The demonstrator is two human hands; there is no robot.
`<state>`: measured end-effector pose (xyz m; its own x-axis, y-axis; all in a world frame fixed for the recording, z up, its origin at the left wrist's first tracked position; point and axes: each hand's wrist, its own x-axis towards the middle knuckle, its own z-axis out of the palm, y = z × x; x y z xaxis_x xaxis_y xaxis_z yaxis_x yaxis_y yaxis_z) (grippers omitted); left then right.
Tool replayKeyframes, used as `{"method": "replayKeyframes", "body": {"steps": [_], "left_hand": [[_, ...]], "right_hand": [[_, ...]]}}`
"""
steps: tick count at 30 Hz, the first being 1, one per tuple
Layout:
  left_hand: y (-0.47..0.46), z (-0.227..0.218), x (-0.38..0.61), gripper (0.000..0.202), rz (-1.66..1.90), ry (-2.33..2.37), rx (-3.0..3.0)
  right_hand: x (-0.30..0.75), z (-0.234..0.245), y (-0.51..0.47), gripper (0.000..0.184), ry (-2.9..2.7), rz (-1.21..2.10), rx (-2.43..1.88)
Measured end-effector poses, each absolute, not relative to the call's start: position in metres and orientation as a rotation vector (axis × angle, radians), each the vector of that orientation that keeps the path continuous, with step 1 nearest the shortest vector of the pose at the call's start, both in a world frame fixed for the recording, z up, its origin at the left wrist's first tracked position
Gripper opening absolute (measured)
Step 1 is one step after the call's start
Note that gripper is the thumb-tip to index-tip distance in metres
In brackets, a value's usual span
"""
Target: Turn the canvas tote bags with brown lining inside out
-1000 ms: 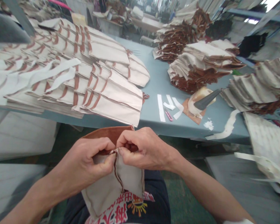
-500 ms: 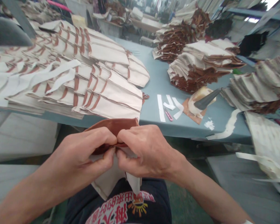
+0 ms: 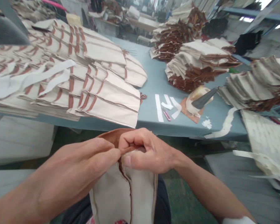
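Observation:
A stitched leather piece (image 3: 112, 189), cream outside with a brown edge, hangs upright in front of my lap. A dark seam runs down its middle. My left hand (image 3: 91, 165) pinches its top edge just left of the seam, fingers pressed together. My right hand (image 3: 144, 152) grips the same edge to the right, thumb on the cream side and fingers curled over the brown side. The two hands meet at the seam. Part of the brown inner face shows behind them.
A blue-covered table (image 3: 151, 84) lies ahead. Overlapping cream pieces (image 3: 112, 84) cover its left; stacks (image 3: 196, 65) stand back right. White strips (image 3: 158, 107), a small pink tool (image 3: 167, 115) and a glue pot (image 3: 193, 104) with a dark handle are near the front edge.
My right hand has turned and shifted slightly right along the edge. The piece now hangs lower and spread flatter, showing more of its cream side and seam.

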<state>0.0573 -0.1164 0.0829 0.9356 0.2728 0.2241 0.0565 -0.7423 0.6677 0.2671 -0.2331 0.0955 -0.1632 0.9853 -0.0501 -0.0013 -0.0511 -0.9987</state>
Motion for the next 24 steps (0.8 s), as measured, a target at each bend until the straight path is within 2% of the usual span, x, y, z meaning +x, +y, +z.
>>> {"method": "replayKeyframes", "body": {"steps": [5, 9, 12, 18, 24], "left_hand": [[-0.107, 0.078, 0.06, 0.038, 0.43, 0.078, 2.455], [-0.109, 0.073, 0.063, 0.032, 0.608, -0.014, 2.555], [-0.115, 0.07, 0.06, 0.024, 0.683, 0.118, 2.576], [-0.12, 0.077, 0.06, 0.017, 0.645, 0.211, 2.428], [-0.11, 0.071, 0.062, 0.02, 0.523, 0.194, 2.344]], "right_hand": [[0.266, 0.082, -0.23, 0.015, -1.112, 1.536, -1.133], [0.26, 0.076, -0.23, 0.009, -1.116, 1.488, -1.176], [0.256, 0.076, -0.234, 0.002, -1.217, 1.32, -1.181], [0.249, 0.075, -0.245, 0.009, -1.502, 0.721, -1.352], [0.25, 0.067, -0.247, 0.009, -1.517, 0.63, -1.374]]}}
